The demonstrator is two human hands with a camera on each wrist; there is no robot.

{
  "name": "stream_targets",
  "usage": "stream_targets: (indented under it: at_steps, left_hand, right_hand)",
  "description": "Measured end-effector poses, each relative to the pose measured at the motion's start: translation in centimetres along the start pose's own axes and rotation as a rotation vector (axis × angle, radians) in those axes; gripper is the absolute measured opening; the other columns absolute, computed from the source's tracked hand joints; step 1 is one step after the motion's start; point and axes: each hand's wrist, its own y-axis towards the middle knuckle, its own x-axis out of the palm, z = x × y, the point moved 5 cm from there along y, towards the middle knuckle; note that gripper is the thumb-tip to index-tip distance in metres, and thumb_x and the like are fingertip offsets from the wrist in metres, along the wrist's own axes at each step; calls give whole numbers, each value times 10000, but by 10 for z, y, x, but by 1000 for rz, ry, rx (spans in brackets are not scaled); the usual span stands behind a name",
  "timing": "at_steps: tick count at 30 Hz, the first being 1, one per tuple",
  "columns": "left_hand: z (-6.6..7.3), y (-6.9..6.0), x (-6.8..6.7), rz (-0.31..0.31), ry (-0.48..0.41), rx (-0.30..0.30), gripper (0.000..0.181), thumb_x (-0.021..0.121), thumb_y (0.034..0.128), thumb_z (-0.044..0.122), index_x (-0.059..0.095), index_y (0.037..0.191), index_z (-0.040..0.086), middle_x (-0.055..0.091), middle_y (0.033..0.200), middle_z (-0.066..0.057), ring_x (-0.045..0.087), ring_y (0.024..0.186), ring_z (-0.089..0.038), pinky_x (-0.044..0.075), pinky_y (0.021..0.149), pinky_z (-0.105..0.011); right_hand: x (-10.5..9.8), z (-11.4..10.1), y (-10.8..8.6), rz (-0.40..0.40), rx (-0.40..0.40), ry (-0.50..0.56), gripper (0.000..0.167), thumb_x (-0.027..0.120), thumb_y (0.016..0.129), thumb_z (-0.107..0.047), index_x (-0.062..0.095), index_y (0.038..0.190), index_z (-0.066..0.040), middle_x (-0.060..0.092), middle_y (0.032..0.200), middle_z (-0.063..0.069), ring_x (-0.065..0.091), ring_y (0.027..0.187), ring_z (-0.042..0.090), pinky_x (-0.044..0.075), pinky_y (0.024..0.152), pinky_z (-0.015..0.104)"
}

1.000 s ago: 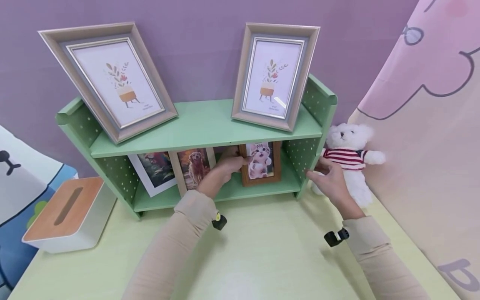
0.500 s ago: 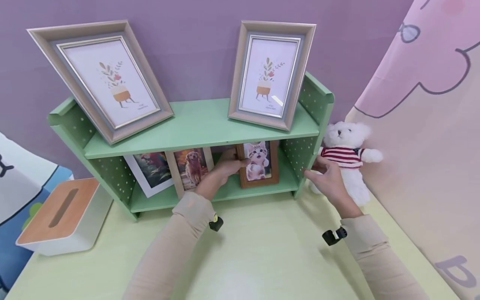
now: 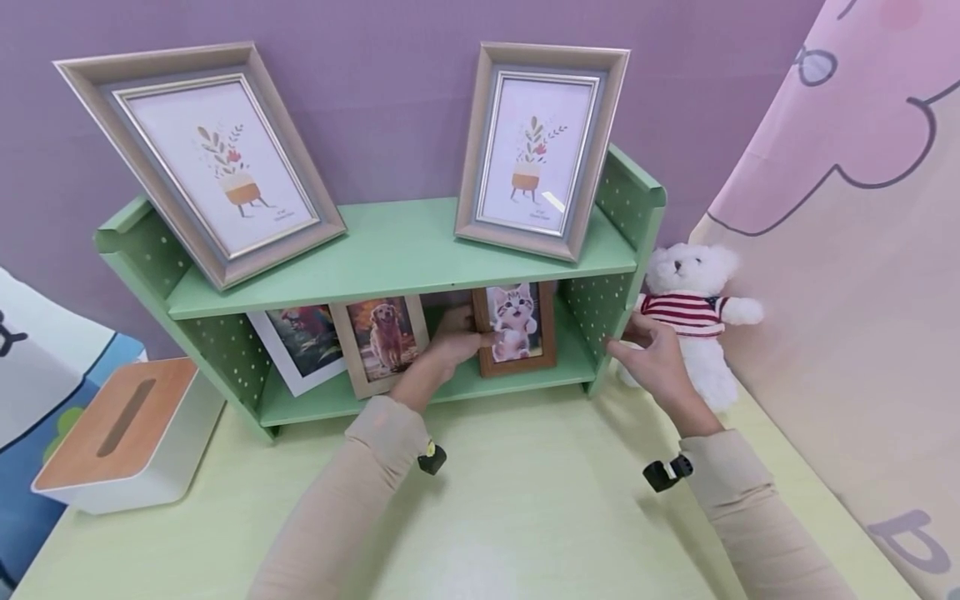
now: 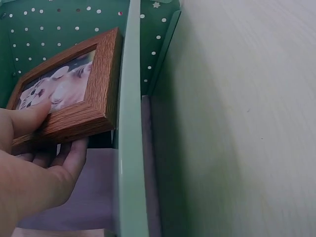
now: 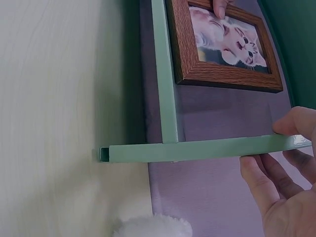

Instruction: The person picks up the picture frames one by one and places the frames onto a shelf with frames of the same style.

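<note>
My left hand [image 3: 455, 339] reaches into the lower level of the green shelf [image 3: 397, 250]. It grips the left side of a brown wooden picture frame [image 4: 106, 84] with a kitten photo, thumb on the front and fingers behind. The frame stands on the lower board near the right side panel. My right hand [image 3: 660, 354] pinches the front edge of that right panel [image 5: 207, 149] between thumb and fingers. Left of my left hand stand a light wood frame [image 3: 356, 354] with a dog photo and a tilted white frame [image 3: 298, 379] with a parrot picture, partly hidden by the upper board.
On the shelf top stand two large taupe frames, one left [image 3: 292, 142] and one right [image 3: 468, 158]. A white teddy bear [image 3: 693, 308] in a striped shirt sits right of the shelf, close to my right hand. A wood-topped tissue box [image 3: 123, 433] stands at left.
The head view has shifted slightly, so everything appears a little further left. My left hand has slid slightly lower along the kitten frame's side; my right hand keeps its hold on the panel.
</note>
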Motion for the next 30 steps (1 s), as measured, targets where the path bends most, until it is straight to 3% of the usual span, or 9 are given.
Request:
stream_targets:
  at_steps: [13,21,25,30]
  left_hand:
    - [-12,-5,2,5,-40,3,503,733,897,47,529,1353,-6,603,1248,-165,577,1158,-324,472,1018,-436]
    - [-11,-12,-1,5,-42,2,631,714,937,164,417,1476,26,527,1394,-187,515,1271,-338,428,1069,-436]
    - [-7,-24,-6,-17,5,33,691,645,987,288,310,1545,56,450,1483,-177,442,1348,-323,384,1105,-444]
    - [-6,-54,-25,-44,53,74,762,602,1007,348,180,1591,99,343,1573,-104,382,1399,-287,371,1112,-449]
  right_hand:
    - [6,3,1,3,-3,14,425,685,896,-14,602,1306,56,659,1157,231,612,1015,213,468,874,141]
    - [8,4,3,-3,2,10,420,678,897,-19,603,1304,56,659,1150,233,610,1005,192,475,868,147]
    - [6,5,0,-10,14,15,432,672,908,-30,590,1323,52,647,1185,242,615,1046,263,499,834,147]
    - [4,4,-5,-52,-5,-4,497,655,943,-66,518,1412,27,618,1243,282,618,1095,408,537,759,162]
